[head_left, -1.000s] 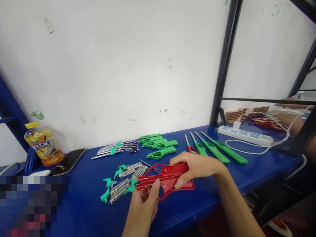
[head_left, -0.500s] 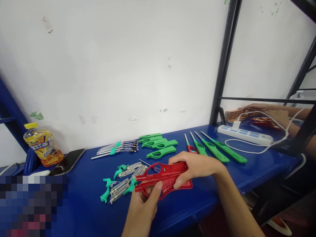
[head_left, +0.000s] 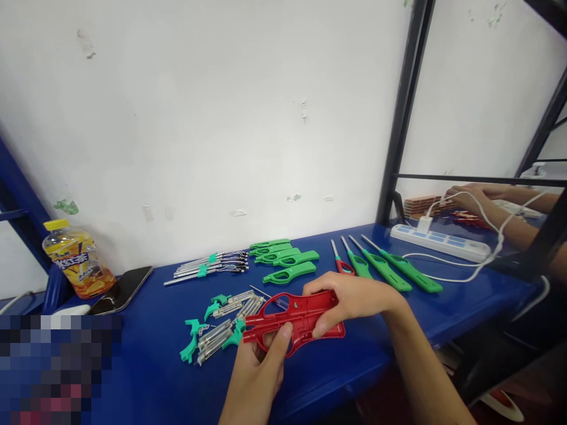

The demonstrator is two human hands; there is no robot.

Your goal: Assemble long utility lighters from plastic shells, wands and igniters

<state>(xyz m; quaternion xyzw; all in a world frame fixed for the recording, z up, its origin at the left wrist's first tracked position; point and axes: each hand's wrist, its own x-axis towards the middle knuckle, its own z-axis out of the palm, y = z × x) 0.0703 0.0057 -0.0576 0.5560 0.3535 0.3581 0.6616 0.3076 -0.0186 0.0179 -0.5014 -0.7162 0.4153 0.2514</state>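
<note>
Both hands hold a red lighter casing (head_left: 305, 321), its hollow inside turned up; two mirrored halves appear to lie side by side. My left hand (head_left: 259, 372) grips the narrow left end, thumb pressed on the inside and fingers underneath. Around the wide right end my right hand (head_left: 352, 301) is closed, its thumb on the near part. Just left of the casing lie several green trigger pieces (head_left: 188, 348) and clear tubes with metal parts (head_left: 215, 342). A thin screwdriver (head_left: 282, 303) with a clear handle is partly hidden behind the casing.
Green casings (head_left: 290, 273) and metal rods with wires (head_left: 190, 273) lie near the wall. Several long-necked lighters (head_left: 390, 273) are right of them. A power strip (head_left: 440, 241), a bottle (head_left: 80, 262) and a phone (head_left: 124, 289) stand farther out. Another person's hands (head_left: 478, 198) work beyond the rack.
My hands and the red casing have barely moved. At the right, the other person's hands and the white cable have shifted.
</note>
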